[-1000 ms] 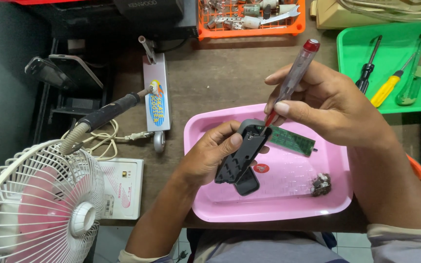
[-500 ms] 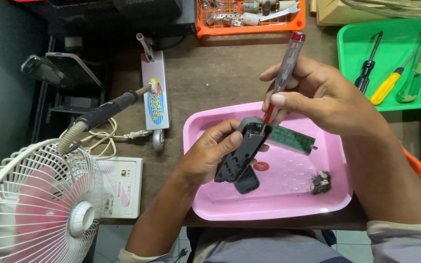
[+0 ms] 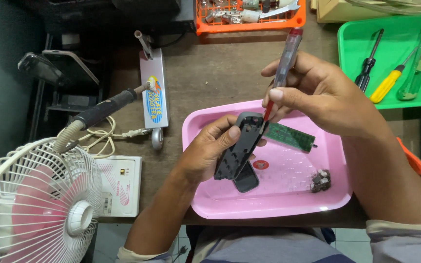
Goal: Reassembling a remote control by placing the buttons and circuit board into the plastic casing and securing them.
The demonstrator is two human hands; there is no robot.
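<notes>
Since the earlier frames: the right hand point(image 3: 325, 100) has shifted slightly, and the clear-handled screwdriver with a red cap point(image 3: 281, 73) now stands a little more upright; its tip is at the upper end of the black plastic remote-control shell point(image 3: 239, 151). The left hand point(image 3: 210, 151) is unchanged, fingers closed round the shell, holding it tilted above the pink plastic tray point(image 3: 269, 207). Right-hand fingers are pinched on the screwdriver shaft.

Edges: the tray's near rim sits at the table edge; bare wooden tabletop point(image 3: 220, 73) lies behind it.

In the tray: green circuit board point(image 3: 288, 136) just beside the shell, a small grey rubber keypad piece point(image 3: 320, 180), and a second dark shell part point(image 3: 246, 179) under the first.

Surroundings: white fan point(image 3: 35, 204) to the left, soldering iron point(image 3: 101, 111), green tray of screwdrivers point(image 3: 352, 53) to the right, orange basket point(image 3: 249, 22) behind.
</notes>
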